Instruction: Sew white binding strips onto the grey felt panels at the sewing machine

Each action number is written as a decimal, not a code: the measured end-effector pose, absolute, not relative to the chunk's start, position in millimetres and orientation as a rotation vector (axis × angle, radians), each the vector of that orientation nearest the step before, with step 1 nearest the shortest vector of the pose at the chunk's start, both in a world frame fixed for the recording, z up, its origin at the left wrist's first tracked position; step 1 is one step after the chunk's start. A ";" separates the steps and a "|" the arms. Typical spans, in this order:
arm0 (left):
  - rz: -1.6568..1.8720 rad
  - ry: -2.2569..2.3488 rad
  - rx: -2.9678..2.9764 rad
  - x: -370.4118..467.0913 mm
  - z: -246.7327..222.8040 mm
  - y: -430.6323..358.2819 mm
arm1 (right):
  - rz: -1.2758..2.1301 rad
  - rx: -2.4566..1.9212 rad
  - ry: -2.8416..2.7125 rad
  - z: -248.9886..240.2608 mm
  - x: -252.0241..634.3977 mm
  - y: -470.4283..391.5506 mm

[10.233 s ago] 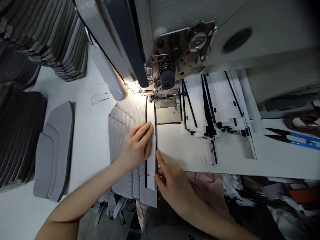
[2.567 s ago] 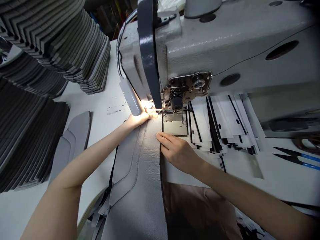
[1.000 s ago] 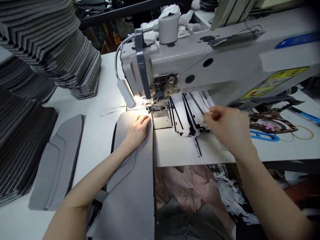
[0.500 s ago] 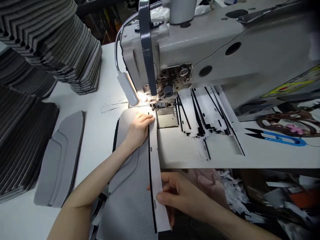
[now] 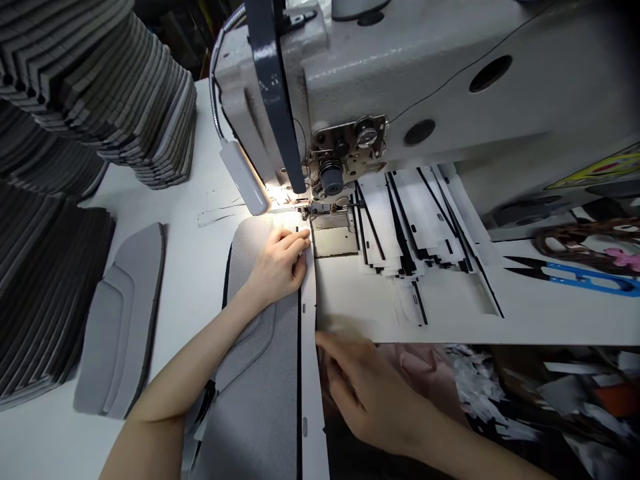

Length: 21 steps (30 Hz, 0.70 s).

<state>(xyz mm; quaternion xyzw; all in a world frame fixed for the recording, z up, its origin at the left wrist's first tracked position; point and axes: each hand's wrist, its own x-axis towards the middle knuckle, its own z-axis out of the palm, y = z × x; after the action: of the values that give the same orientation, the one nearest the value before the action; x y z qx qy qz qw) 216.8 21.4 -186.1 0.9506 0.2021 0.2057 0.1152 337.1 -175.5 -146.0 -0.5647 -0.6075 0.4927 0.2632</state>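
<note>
A grey mesh fabric panel (image 5: 255, 400) with a curved seam lies under the sewing machine (image 5: 380, 80). A white strip (image 5: 309, 380) with a black edge and small slots runs along its right side up to the presser foot (image 5: 306, 212). My left hand (image 5: 277, 267) rests on panel and strip just in front of the foot. Its fingers are bent a little and press down, not wrapped round anything. My right hand (image 5: 370, 387) is at the strip's right edge, with one fingertip close to it or touching. Motion blurs its fingers, so its hold cannot be made out.
Stacks of grey panels (image 5: 145, 100) stand at left, beside a single panel (image 5: 120, 320). A lamp (image 5: 243, 177) lights the needle area. White strips with black edges (image 5: 415, 227) lie right of the needle. Blue thread snips (image 5: 575, 272) lie farther right; scraps (image 5: 475, 380) are below the table edge.
My right hand has released its grip on the strip's lower part and moved up along its right edge. My left hand stays near the foot. The view has shifted slightly.
</note>
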 end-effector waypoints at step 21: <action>0.538 0.568 2.852 227.3 -184.9 39.9 | 1.059 -1.639 -1.511 -189.0 320.1 -159.0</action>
<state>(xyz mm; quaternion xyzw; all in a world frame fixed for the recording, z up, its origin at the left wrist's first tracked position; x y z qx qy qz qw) 227.3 39.9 -184.9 0.9603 0.1911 0.1811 0.0923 320.1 -159.0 -189.0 -0.6269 -0.5778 0.4051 0.3303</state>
